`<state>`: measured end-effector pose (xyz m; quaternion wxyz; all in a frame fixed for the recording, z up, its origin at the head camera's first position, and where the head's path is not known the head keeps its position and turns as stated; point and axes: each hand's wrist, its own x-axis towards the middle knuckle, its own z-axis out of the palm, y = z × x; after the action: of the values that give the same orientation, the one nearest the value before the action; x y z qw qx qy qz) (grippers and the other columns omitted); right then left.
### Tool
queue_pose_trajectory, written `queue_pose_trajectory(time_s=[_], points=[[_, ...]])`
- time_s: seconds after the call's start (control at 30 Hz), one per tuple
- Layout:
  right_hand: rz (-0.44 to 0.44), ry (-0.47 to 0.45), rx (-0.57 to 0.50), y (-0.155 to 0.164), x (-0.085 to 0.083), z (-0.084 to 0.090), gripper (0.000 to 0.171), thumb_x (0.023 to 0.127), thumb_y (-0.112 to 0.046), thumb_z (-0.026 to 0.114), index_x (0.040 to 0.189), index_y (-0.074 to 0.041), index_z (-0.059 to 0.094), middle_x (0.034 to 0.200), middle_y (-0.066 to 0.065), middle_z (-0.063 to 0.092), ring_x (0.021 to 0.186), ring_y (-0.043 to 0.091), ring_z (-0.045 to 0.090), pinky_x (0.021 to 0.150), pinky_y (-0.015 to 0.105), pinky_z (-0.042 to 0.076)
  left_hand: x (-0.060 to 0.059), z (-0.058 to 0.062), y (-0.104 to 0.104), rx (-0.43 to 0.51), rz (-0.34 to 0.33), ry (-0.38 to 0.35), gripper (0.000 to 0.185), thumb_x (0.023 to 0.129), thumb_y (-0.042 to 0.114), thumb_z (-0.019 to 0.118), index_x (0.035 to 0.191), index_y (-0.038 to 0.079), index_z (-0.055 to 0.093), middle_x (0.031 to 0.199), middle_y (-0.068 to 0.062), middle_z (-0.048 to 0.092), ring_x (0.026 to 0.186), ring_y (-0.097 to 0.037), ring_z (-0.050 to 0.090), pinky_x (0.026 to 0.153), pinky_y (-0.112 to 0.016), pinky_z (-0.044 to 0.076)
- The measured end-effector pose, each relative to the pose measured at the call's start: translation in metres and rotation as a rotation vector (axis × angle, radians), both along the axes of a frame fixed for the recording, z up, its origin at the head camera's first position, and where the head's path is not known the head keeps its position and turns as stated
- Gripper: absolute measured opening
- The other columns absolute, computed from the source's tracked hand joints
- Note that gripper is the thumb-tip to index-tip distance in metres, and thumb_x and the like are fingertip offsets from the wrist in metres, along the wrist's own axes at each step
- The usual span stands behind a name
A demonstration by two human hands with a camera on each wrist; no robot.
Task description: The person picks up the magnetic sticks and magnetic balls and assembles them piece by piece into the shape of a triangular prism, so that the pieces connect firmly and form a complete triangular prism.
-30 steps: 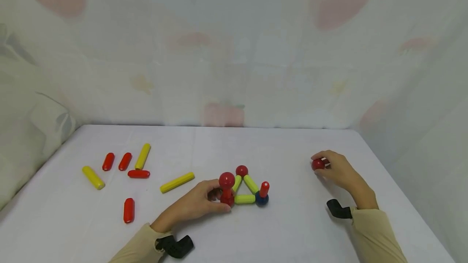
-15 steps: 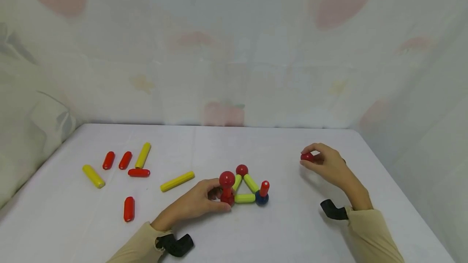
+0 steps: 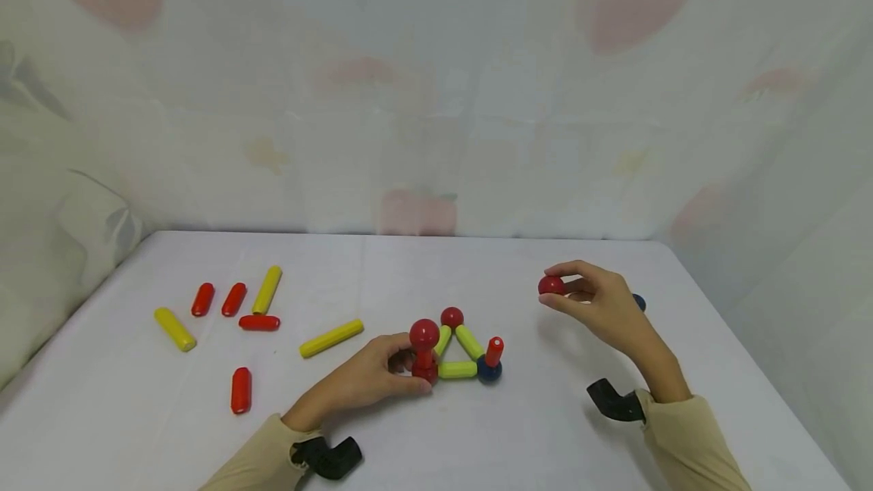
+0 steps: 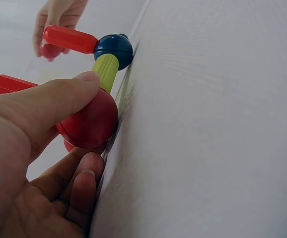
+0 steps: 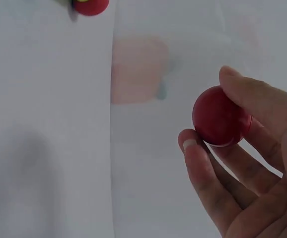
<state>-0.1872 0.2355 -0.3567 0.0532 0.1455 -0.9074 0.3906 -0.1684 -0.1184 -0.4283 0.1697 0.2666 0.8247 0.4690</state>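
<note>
A flat triangle of short yellow-green rods (image 3: 457,370) lies mid-table, with balls at its corners. My left hand (image 3: 371,376) holds the near-left red corner ball (image 4: 91,119) between thumb and fingers. From that ball rises a red rod topped by another red ball (image 3: 424,334). The near-right corner is a dark blue ball (image 3: 489,370) with a red rod (image 3: 494,351) standing on it; a red ball (image 3: 452,317) makes the far corner. Off to the right, my right hand (image 3: 603,308) pinches a loose red ball (image 5: 219,116) above the table.
Several loose red rods (image 3: 241,391) and yellow rods (image 3: 331,339) are spread over the left side of the white table (image 3: 409,445). Another dark blue ball (image 3: 639,301) shows partly behind the right hand. A patterned cloth (image 3: 436,97) hangs behind the table.
My right hand has lifted the red ball off the table and carried it leftward, uncovering the blue ball behind it. The left hand and the triangle have stayed in place.
</note>
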Motion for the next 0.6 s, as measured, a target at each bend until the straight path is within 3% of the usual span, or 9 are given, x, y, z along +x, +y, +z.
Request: queue_pose_trajectory(time_s=[0.4, 0.6], points=[[0.076, 0.047, -0.076, -0.019, 0.010, 0.009, 0.036, 0.083, -0.013, 0.080, 0.114, -0.009, 0.063, 0.110, 0.012, 0.070, 0.095, 0.020, 0.071, 0.083, 0.016, 0.055, -0.001, -0.002, 0.000, 0.000, 0.000, -0.001, 0.035, 0.085, 0.029, 0.079, 0.116, 0.019, 0.068, 0.092, 0.002, 0.060, 0.085, -0.013, 0.053, 0.070, -0.020, 0.043], [0.155, 0.057, -0.089, -0.025, 0.013, 0.009, 0.036, 0.083, -0.011, 0.080, 0.116, -0.011, 0.064, 0.110, 0.008, 0.070, 0.093, 0.011, 0.070, 0.083, 0.017, 0.055, -0.001, -0.002, 0.000, -0.009, 0.012, -0.011, 0.034, 0.085, 0.030, 0.079, 0.115, 0.021, 0.067, 0.093, 0.004, 0.061, 0.086, -0.013, 0.054, 0.071, -0.020, 0.045]])
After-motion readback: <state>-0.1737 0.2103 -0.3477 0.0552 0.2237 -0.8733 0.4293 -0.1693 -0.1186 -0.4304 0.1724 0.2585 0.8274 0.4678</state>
